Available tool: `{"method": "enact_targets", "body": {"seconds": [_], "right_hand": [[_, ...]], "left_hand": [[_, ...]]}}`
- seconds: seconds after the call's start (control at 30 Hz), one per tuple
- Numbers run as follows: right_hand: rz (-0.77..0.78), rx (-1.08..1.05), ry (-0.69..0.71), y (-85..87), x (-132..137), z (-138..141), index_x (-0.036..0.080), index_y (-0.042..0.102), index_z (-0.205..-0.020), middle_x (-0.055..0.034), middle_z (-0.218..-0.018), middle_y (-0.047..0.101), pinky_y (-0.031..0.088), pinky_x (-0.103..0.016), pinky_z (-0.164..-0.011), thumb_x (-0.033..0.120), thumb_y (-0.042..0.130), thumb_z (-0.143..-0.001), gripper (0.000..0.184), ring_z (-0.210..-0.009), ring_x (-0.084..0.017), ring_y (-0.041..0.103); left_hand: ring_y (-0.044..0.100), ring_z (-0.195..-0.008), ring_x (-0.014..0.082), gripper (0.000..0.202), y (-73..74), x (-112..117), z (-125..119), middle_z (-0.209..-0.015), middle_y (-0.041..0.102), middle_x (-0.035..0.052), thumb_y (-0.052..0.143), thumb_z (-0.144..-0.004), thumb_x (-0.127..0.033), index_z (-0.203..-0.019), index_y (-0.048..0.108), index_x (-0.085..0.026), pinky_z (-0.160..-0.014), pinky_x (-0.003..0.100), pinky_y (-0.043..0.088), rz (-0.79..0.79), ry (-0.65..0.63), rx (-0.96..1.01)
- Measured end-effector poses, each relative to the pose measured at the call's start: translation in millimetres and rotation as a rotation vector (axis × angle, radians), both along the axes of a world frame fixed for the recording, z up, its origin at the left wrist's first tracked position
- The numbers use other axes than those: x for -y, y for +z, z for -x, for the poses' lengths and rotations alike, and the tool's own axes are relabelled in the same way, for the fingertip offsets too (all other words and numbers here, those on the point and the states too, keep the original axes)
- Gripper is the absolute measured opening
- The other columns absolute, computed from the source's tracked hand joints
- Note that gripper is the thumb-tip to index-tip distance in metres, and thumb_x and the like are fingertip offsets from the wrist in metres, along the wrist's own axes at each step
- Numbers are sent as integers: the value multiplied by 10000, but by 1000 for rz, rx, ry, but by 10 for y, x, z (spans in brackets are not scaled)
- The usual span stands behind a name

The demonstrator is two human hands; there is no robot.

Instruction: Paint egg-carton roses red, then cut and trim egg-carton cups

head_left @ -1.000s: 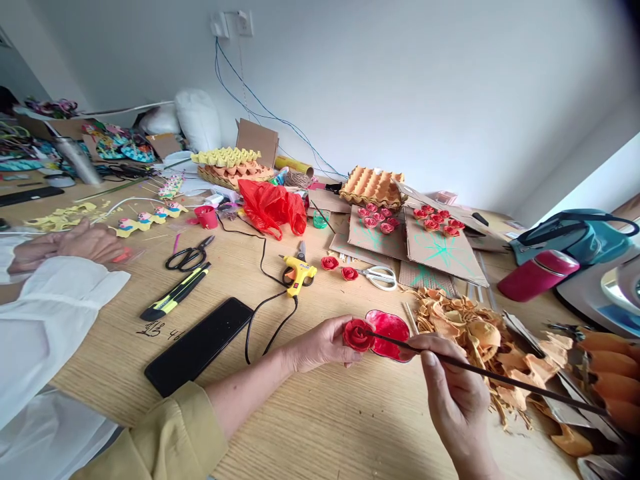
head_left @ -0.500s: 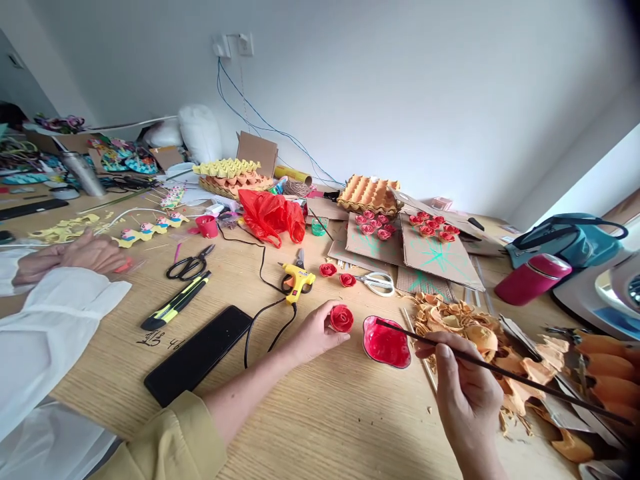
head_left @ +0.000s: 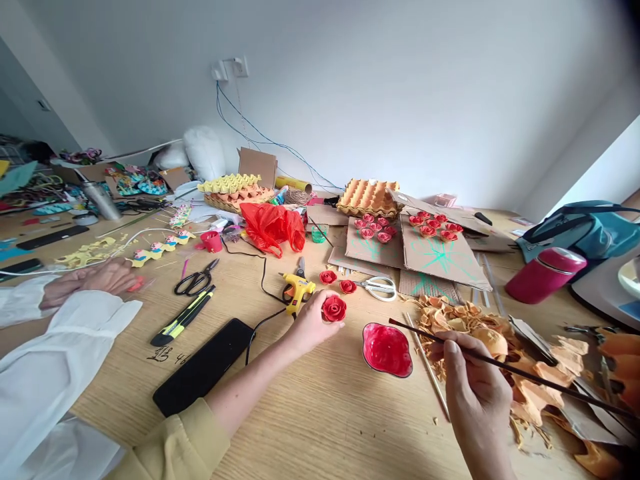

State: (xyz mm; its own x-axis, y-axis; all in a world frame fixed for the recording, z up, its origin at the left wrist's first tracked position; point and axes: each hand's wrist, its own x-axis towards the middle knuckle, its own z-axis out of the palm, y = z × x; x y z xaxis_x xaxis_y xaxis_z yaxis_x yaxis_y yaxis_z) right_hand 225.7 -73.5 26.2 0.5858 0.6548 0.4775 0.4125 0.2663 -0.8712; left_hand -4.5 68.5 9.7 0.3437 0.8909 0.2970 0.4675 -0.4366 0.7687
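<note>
Between the thumb and fingers of my left hand [head_left: 313,325] is a red paper rose [head_left: 334,309], held upright above the table. My right hand [head_left: 477,380] grips a long dark paintbrush [head_left: 450,343] like a pen. The brush tip hovers just above the far right rim of a small dish of red paint [head_left: 386,350], which sits on the table between my hands. Beyond my left hand lie two more red roses, one of them this rose [head_left: 328,277], next to white-handled scissors [head_left: 379,287].
A yellow glue gun [head_left: 299,291] with its cord lies left of the roses. Cardboard sheets [head_left: 440,260] bear clusters of red roses. Orange egg-carton scraps [head_left: 465,327] are heaped at right near a pink bottle [head_left: 545,275]. At left, another person's clasped hands [head_left: 95,280] rest beyond a phone [head_left: 205,367].
The brush has lifted from inside the paint dish to just above its far right edge. My left hand has drawn the rose slightly left and up. The camera view has shifted a little.
</note>
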Motion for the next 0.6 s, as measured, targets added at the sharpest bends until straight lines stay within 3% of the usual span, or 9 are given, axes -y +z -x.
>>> {"method": "enact_targets", "body": {"seconds": [0.2, 0.4, 0.6], "right_hand": [[30, 84, 50, -92, 30, -64, 193, 684, -1030, -50, -818, 716, 562, -273, -620, 471, 623, -967, 291, -709, -178, 693], [17, 185, 52, -74, 34, -86, 206, 684, -1012, -30, -792, 711, 557, -257, -631, 392, 594, -995, 207, -686, -164, 699], [41, 240, 33, -56, 32, -107, 213, 695, -978, -25, -823, 713, 556, -249, -643, 378, 579, -1001, 203, -703, -157, 705]], "left_hand": [[655, -1114, 270, 481, 243, -397, -55, -1158, 685, 67, 810, -665, -123, -1089, 600, -211, -1008, 406, 509, -46, 17, -180], [607, -1140, 301, 407, 466, -775, -26, -1097, 656, 65, 783, -677, -148, -1050, 634, -213, -1058, 462, 461, -79, 23, -312], [620, -1107, 272, 447, 364, -792, -179, -1112, 644, 63, 770, -676, -118, -1087, 615, -200, -1000, 389, 489, -75, -110, -411]]}}
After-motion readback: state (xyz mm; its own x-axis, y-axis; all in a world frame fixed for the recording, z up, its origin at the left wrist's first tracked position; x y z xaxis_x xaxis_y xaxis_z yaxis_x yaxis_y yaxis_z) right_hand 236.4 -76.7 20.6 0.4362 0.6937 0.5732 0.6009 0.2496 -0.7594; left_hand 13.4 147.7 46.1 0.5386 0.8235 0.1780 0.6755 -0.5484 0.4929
